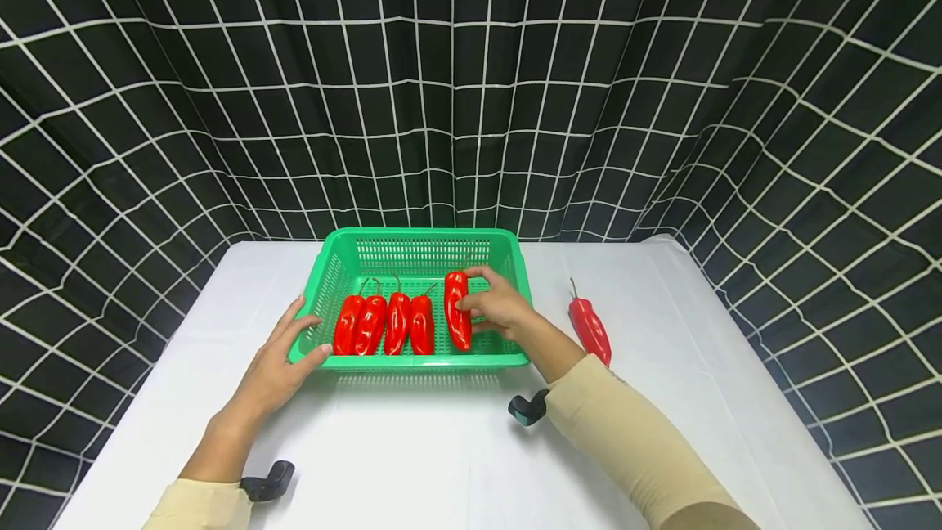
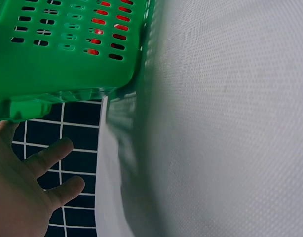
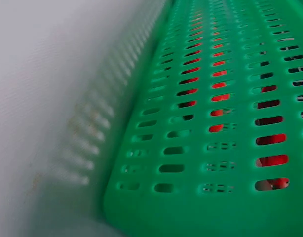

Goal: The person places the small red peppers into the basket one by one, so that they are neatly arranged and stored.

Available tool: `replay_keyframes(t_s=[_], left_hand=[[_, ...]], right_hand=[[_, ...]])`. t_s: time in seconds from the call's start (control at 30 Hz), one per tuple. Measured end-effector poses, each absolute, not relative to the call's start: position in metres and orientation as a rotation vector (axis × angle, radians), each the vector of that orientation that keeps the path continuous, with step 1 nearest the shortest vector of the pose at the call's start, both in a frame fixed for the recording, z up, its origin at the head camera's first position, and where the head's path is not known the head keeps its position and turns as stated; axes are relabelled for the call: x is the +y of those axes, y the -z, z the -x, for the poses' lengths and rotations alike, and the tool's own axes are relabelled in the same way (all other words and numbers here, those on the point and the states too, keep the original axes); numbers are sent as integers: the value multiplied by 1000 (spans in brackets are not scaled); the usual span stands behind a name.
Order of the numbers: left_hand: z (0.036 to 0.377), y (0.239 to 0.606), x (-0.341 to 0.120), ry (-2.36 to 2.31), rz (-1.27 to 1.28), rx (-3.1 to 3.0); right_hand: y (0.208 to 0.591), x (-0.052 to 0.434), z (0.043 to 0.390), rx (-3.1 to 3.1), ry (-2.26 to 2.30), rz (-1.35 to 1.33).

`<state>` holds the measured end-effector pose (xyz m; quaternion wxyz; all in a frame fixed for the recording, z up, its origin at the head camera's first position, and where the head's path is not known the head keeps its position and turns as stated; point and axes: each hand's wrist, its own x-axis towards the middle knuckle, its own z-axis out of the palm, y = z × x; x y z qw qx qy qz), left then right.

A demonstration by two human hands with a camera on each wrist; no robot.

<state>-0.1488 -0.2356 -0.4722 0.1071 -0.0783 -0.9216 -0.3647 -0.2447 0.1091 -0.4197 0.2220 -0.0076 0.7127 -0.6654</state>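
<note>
My right hand [image 1: 500, 304] reaches into a green plastic basket [image 1: 412, 361] and grips a red pepper [image 1: 457, 313] with the fingers and thumb, its stem pointing away. Left of that pepper, several more red peppers [image 1: 398, 324] lie side by side on the basket floor, stems toward the back. At the basket's front left corner is my left hand [image 1: 272, 375], its fingers spread along the rim. In the left wrist view, spread fingers [image 2: 49, 157] show beside the basket's outer wall [image 2: 57, 69]. The right wrist view has only the slotted basket wall [image 3: 201, 212], with red showing through.
One more red pepper [image 1: 590, 331] lies outside the basket, to the right of it and close to my right forearm. White cloth [image 1: 383, 456] covers the table. Black curtains with a white grid [image 1: 434, 105] stand behind it and on both sides.
</note>
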Motion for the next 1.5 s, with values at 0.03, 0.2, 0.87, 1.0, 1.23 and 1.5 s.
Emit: replay_keyframes(t_s=[0.03,0.2,0.87,1.0,1.23,1.5], left_hand=[[149,472,-236,1073,232,-2712],[148,471,-235,1068,226,-2713],[145,468,-232,1075,211,-2718],[146,468,-232,1074,216,-2713],[146,467,-230,1088,216,-2714],[145,467,-230,1081,206,-2722]], right_hand=[[420,108,245,1970,1829,20],[423,105,246,1991,1783,16],[427,106,244,2027,1664,53],[425,107,242,1983,1716,44],[424,110,237,1908,1798,76],[420,114,232,1849,1830,124]])
